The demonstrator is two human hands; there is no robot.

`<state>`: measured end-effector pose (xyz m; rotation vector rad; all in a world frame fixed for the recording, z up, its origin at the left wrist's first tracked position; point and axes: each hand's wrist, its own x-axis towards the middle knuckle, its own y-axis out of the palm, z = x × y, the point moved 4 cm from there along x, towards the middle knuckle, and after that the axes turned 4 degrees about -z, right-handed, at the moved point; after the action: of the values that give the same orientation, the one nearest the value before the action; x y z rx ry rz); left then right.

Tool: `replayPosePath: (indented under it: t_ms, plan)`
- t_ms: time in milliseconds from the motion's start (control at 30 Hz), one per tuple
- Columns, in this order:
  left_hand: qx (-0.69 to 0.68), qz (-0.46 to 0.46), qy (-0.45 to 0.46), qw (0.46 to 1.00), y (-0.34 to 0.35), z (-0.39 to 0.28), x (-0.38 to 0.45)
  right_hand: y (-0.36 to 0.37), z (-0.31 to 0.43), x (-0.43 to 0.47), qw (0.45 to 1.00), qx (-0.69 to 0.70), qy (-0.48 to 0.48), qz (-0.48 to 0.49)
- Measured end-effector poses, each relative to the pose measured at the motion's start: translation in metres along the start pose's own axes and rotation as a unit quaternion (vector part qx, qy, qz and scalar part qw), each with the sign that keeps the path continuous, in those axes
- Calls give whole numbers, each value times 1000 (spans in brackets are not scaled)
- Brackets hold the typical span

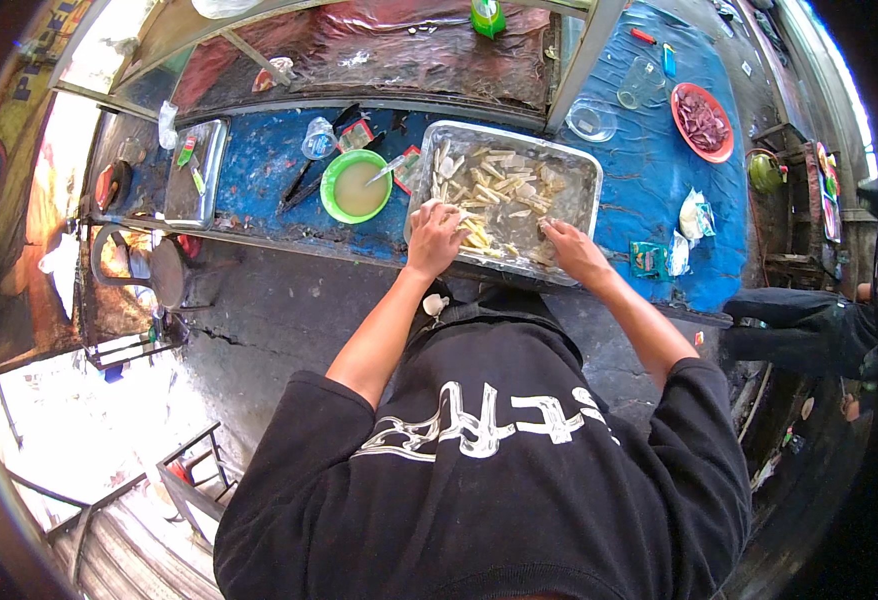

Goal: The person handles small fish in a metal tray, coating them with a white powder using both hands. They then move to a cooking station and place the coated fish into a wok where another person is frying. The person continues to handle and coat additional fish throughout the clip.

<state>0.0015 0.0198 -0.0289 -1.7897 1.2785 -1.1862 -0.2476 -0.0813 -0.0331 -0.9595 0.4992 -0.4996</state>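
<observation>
A rectangular metal tray (587, 202) lies before me on the blue-covered table. Pale, flour-dusted strips of food (493, 180) are scattered across it, with a few flat round slices among them. My left hand (436, 238) is over the tray's near left part, its fingers curled at a pile of yellower strips (476, 234). Whether it grips any of them is hidden. Toward the near right part reaches my right hand (572, 247), fingertips low and bunched together; what lies between them is too small to make out.
Left of the tray stands a green bowl (328, 196) of cloudy liquid with a spoon (385, 170). Farther left lies a metal lid or tray (193, 196). On the right are a red bowl of sliced shallots (729, 142), a clear cup (640, 84) and packets (649, 260). Another person's legs (791, 319) show at right.
</observation>
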Motion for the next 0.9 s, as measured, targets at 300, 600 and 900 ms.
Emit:
replayPosePath:
  t_ms: [300, 600, 900]
  plan:
    - [-9, 0, -19, 1000, -4, -2, 3, 37, 42, 5, 978, 88, 187, 35]
    - [-10, 8, 1, 1000, -3, 0, 4, 55, 73, 23, 948, 51, 300, -95]
    - [-27, 23, 18, 999, -1, 4, 4, 39, 90, 33, 896, 38, 442, -22]
